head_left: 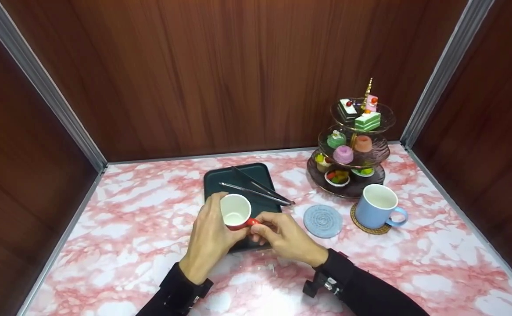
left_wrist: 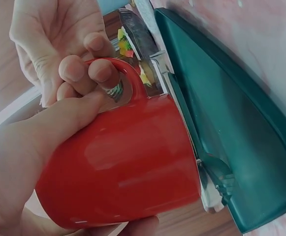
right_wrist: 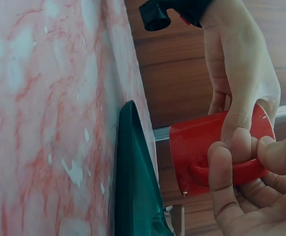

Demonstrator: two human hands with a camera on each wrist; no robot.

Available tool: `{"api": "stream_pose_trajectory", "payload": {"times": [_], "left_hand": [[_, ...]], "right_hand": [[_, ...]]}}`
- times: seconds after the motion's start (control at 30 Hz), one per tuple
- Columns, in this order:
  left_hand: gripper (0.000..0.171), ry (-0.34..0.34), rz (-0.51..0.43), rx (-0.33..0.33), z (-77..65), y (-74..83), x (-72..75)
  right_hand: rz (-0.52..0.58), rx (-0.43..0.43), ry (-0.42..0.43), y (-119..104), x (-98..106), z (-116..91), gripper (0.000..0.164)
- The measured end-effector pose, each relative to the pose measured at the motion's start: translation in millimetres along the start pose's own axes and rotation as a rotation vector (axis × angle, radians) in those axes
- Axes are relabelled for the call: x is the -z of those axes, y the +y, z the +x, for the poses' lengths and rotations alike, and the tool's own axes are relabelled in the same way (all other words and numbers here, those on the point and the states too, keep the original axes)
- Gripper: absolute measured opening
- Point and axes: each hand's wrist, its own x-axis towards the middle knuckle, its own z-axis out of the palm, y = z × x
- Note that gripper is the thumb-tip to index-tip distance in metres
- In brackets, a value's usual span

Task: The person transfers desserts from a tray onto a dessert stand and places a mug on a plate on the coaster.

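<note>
A red mug (head_left: 235,212) with a white inside is held up over the dark green tray (head_left: 212,175). My left hand (head_left: 212,226) grips its body from the left, the thumb along the near side and fingers around the far side. My right hand (head_left: 284,235) pinches the mug's handle (left_wrist: 133,78) between thumb and fingers. In the right wrist view the mug (right_wrist: 202,142) is clear of the tray (right_wrist: 133,196). Metal tongs (head_left: 256,191) lie across the tray behind the mug, their joined end past its right edge.
A grey-blue round coaster (head_left: 323,221) lies right of the tray. Beside it a blue mug (head_left: 372,210) stands on a woven coaster (head_left: 361,228). Behind these rises a three-tier stand (head_left: 352,188) bearing small cakes and desserts. Wood-grain panels (head_left: 220,87) enclose the marbled table (head_left: 150,210).
</note>
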Motion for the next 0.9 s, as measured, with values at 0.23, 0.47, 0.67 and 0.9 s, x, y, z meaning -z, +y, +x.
{"api": "stream_pose_trajectory", "payload": {"times": [0.23,0.47,0.67,0.9], "left_hand": [[0.093,-0.015,-0.031,-0.034,-1.0,7.6,-4.2],[0.093,-0.043,-0.083,-0.083,-2.8,13.2,-12.0],[0.092,-0.081,-0.117,-0.113,-3.1,17.9,-17.3],[0.094,-0.131,-0.088,-0.137,-6.6,20.9,-21.6]], "right_hand": [[-0.002,-0.004,0.029,-4.7,10.8,-9.4,0.013],[0.018,-0.018,0.040,-2.4,22.7,-20.6,0.014],[0.009,-0.017,0.055,-1.1,33.1,-29.8,0.016],[-0.052,-0.032,0.075,0.0,44.4,-42.1,0.019]]}}
